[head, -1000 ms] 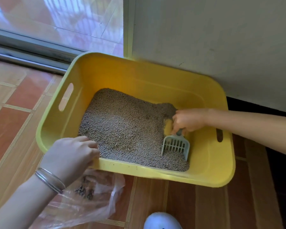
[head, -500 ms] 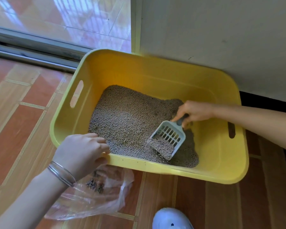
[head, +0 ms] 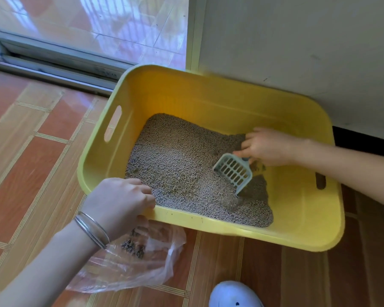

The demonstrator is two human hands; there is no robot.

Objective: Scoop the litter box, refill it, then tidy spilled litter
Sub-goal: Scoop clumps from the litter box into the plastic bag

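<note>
Right hand (head: 268,146) grips pale blue scoop (head: 233,171), tip in grey litter (head: 175,165); left hand (head: 120,202) curls over yellow litter box (head: 208,96) near rim, w/ plastic bag (head: 142,269) below.

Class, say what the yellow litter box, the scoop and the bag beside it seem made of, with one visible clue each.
Litter box: probably moulded plastic, smooth with slight sheen, rounded rim, cut-out handles. Scoop: likely matt plastic, pale blue-grey, moulded slots. Bag: thin clear plastic film, crinkled, see-through.
</note>
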